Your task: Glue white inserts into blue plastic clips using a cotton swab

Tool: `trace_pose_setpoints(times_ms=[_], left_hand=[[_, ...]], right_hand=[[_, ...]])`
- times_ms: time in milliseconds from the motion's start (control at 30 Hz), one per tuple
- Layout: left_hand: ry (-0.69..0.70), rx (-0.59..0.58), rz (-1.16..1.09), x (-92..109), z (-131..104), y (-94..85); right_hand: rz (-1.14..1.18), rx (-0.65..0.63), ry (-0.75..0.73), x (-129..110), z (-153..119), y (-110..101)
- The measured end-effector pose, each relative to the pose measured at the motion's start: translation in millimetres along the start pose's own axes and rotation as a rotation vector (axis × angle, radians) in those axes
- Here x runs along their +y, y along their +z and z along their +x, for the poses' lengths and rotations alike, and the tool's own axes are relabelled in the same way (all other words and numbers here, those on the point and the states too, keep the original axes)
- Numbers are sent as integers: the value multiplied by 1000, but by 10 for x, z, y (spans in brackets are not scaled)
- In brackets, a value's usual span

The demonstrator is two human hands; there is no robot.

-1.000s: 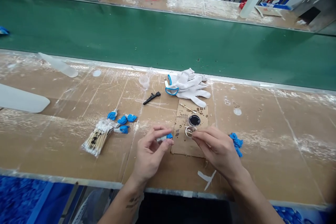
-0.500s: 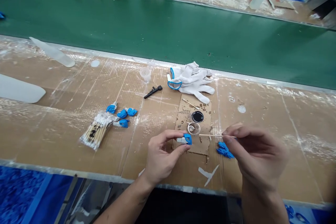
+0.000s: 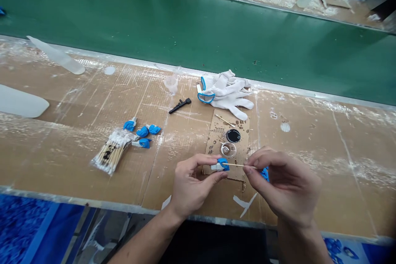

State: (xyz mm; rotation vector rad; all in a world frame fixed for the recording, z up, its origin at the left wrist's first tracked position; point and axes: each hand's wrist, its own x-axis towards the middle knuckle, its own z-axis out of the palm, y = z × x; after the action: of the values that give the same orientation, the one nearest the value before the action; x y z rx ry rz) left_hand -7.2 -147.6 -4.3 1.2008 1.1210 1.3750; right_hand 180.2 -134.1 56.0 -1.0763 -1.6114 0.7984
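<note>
Pinched between the thumb and fingers of my left hand [image 3: 193,183] is a small blue-and-white plastic part [image 3: 222,164]. My right hand [image 3: 286,181] grips a thin cotton swab [image 3: 235,165], whose far end meets the blue part; its tip is hidden there. Just beyond the hands, a clear cup [image 3: 228,149] and a cup of dark liquid [image 3: 233,135] stand on a stained cardboard piece [image 3: 212,137]. Another swab [image 3: 225,121] lies on that cardboard. Blue parts [image 3: 265,173] show partly behind my right hand.
To the left lie a bag of cotton swabs [image 3: 111,150] and several blue-and-white parts [image 3: 142,132]. White gloves [image 3: 230,95], a black tool [image 3: 180,106] and a clear cup [image 3: 171,85] sit farther back. A green belt [image 3: 185,24] runs behind the table.
My right hand has moved left, bringing the swab from beside the clear cup to the blue part. My left hand keeps its hold, with the part slightly turned.
</note>
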Motion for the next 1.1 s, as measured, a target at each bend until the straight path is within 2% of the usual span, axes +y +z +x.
trace_pose_setpoints(times_ms=[400, 467, 600, 667, 800, 900, 933, 967, 1067, 1100], left_hand=[[48, 17, 74, -4, -6, -11], [47, 13, 81, 0, -8, -17], [73, 38, 122, 11, 0, -34], [78, 52, 133, 17, 5, -42], [79, 49, 139, 23, 1, -56], [79, 53, 139, 13, -9, -72], [75, 58, 132, 7, -12, -78], [70, 63, 120, 0, -14, -83], [64, 66, 73, -9, -15, -85], [62, 62, 62, -6, -14, -81]], right_hand=[[-95, -98, -140, -128, 54, 4], [-85, -63, -129, -114, 31, -44], [-72, 86, -66, 32, -20, -193], [-154, 92, -27, 150, -18, -222], [-435, -98, -36, 314, 68, -123], [-456, -233, -45, 320, 88, -142], [-436, -208, -20, 315, 59, -211], [-419, -123, 11, 314, 8, -312], [-448, 274, 67, 352, -231, -722], [-510, 329, 74, 379, -316, -850]])
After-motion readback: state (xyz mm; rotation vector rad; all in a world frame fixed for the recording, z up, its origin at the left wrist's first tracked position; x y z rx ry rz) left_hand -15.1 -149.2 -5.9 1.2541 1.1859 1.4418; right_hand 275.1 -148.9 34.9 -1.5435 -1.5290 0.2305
